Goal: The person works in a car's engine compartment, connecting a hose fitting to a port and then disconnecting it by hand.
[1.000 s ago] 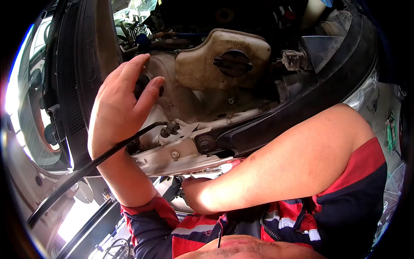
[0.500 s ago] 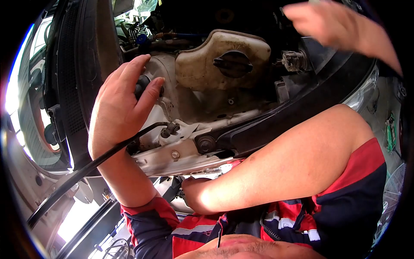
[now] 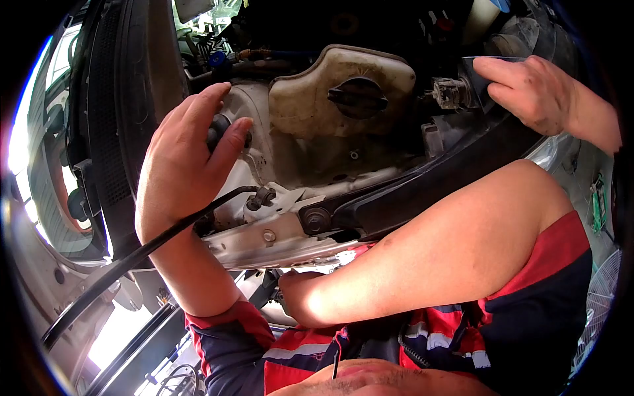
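I have the left hand [image 3: 178,155], fingers parted and seemingly empty, just beside the dark knob [image 3: 216,131] left of the tank [image 3: 304,105], and cannot tell whether the near right hand [image 3: 300,297], fingers hidden, grips anything, so I should move gently past the rod [image 3: 165,235].

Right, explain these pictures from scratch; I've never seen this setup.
There's no robot, only a person's two bare hands, filmed by a camera worn on the head, looking forward and down. The left hand is spread beside a dark rounded part, apparently holding nothing. The right hand is partly hidden, so its grip can't be told. Ahead lies a vehicle's open engine bay, with a cream-coloured plastic tank bearing a round black cap. A long black bar or hose crosses the left wrist. A second person's bare hand shows at upper right.
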Motion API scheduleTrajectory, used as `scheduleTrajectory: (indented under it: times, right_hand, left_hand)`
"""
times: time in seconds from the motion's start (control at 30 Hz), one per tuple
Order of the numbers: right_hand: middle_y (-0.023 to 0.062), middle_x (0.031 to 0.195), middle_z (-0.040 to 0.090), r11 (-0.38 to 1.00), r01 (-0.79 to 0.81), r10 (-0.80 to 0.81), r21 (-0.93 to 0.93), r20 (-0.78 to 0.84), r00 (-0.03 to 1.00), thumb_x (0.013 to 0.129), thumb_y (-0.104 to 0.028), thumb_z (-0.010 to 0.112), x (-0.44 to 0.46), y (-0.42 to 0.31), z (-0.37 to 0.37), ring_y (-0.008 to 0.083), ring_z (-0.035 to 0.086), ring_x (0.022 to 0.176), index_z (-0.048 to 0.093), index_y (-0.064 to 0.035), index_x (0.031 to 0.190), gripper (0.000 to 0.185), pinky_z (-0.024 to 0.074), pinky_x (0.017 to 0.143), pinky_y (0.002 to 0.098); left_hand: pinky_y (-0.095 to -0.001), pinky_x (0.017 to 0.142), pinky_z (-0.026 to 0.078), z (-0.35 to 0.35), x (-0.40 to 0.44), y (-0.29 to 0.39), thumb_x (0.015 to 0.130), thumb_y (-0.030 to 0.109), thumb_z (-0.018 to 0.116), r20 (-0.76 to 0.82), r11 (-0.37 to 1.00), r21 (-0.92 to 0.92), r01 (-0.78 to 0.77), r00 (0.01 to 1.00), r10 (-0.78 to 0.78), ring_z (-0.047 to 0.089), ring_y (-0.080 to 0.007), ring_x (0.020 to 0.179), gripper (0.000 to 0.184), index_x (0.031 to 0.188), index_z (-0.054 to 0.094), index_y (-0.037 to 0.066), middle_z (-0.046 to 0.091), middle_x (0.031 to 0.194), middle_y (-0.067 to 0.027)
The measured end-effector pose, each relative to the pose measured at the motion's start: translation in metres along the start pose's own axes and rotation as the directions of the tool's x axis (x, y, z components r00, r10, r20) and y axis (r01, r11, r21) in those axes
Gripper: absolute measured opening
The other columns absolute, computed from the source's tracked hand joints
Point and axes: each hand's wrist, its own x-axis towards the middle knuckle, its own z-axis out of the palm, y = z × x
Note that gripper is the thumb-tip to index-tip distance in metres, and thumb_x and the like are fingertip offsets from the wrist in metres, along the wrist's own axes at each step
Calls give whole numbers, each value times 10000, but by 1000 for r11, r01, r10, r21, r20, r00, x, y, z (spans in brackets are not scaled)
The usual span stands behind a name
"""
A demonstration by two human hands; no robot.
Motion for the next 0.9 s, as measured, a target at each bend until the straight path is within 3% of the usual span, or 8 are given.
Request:
scheduleTrajectory:
  times: [0.23, 0.43, 0.7, 0.9]
  right_hand:
    - [47, 895, 567, 935, -307, 264, -178, -229, 937, 853, -123, 568, -167, 49, -7, 177, 545, 658, 553, -74, 822, 61, 464, 570, 328]
    - [50, 849, 522, 814, -518, 448, -263, -284, 848, 842, -83, 548, -298, 83, 9, 156, 514, 558, 504, -63, 743, 110, 465, 469, 294]
    - [52, 792, 468, 741, -604, 524, -292, -312, 793, 830, -37, 523, -338, 94, 25, 136, 472, 438, 446, -48, 652, 194, 466, 351, 257]
    - [49, 775, 460, 817, -532, 496, -225, -197, 846, 832, -28, 516, -345, 97, 18, 141, 489, 446, 450, -50, 655, 190, 465, 358, 263]
  left_hand:
    - [-415, 853, 526, -2, 2, 3, 897, 236, 715, 15, 1000, 11, 4, 1000, -5, 660, -363, 1000, 429, 1256, 610, 27, 678, 1081, -188]
    - [-421, 852, 527, -2, 1, 4, 895, 232, 714, 11, 1000, 9, 22, 1000, -22, 660, -369, 1004, 420, 1249, 615, 30, 679, 1087, -190]
    - [-425, 842, 530, -2, 1, 3, 897, 231, 708, 6, 1000, 17, 5, 1000, -5, 662, -377, 997, 419, 1252, 613, 28, 679, 1086, -192]
    - [-425, 846, 528, -2, 1, 4, 902, 233, 702, 14, 999, 34, 16, 1000, -16, 661, -376, 1000, 417, 1253, 612, 27, 679, 1089, -190]
